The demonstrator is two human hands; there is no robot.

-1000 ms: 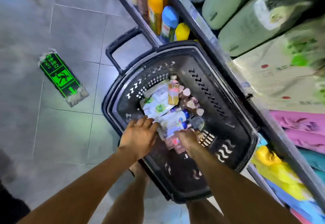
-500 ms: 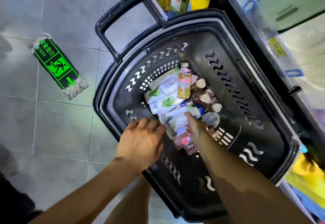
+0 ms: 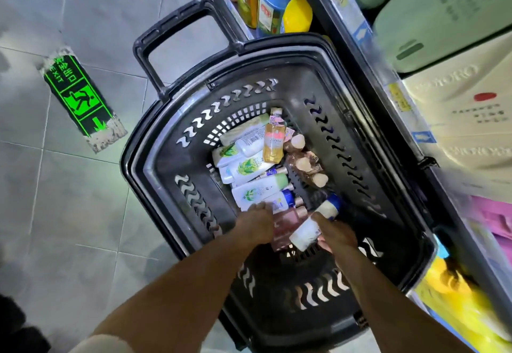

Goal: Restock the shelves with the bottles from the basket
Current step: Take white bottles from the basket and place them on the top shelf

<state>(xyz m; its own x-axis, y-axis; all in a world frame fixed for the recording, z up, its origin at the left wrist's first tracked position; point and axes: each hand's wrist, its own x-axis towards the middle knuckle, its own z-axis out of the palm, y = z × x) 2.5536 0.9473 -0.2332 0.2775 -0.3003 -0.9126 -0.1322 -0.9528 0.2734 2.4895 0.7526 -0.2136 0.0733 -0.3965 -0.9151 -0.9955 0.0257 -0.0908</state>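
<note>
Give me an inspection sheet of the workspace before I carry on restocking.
Surface: grey tiled floor; black plastic basket stands on it.
Job's things: pile of small bottles in the basket, including an amber bottle and a white blue-capped bottle.
Clutter: nothing seen.
Grippers: right hand grips the white blue-capped bottle; left hand touches the pile, grip unclear.
Cables: nothing seen.
Surroundings: green exit sticker on the floor; stocked shelves beside the basket.
</note>
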